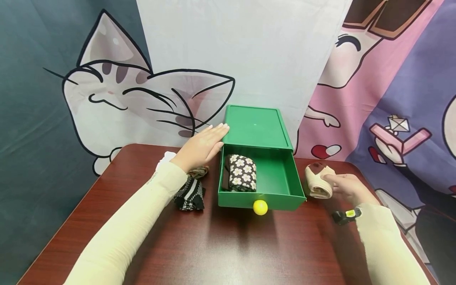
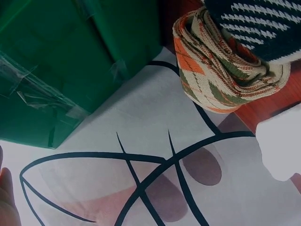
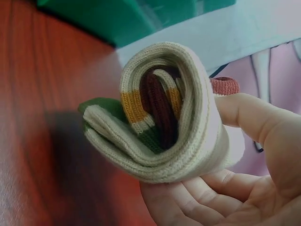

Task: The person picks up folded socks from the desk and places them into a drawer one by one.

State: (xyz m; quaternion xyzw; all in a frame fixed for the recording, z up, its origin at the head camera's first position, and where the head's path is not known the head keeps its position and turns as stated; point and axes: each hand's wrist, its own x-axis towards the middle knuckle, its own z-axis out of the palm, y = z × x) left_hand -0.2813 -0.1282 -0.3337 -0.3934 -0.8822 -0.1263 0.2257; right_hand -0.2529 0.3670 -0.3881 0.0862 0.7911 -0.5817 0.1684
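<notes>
The right grip pinches the cream sock between thumb and fingers, right of the drawer; a slack pinch could let the loose roll unwind. The left grip, straight-fingered and empty, lies at the box's edge, where pushing hard might skew it.

"What rests on the bench?"

"A rolled orange, green and cream knit beside a dark, white-striped knit on its near side."

"And around them?"

"A green box bearing clear tape, partly visible fingers, and a printed backdrop at the far side."
</notes>
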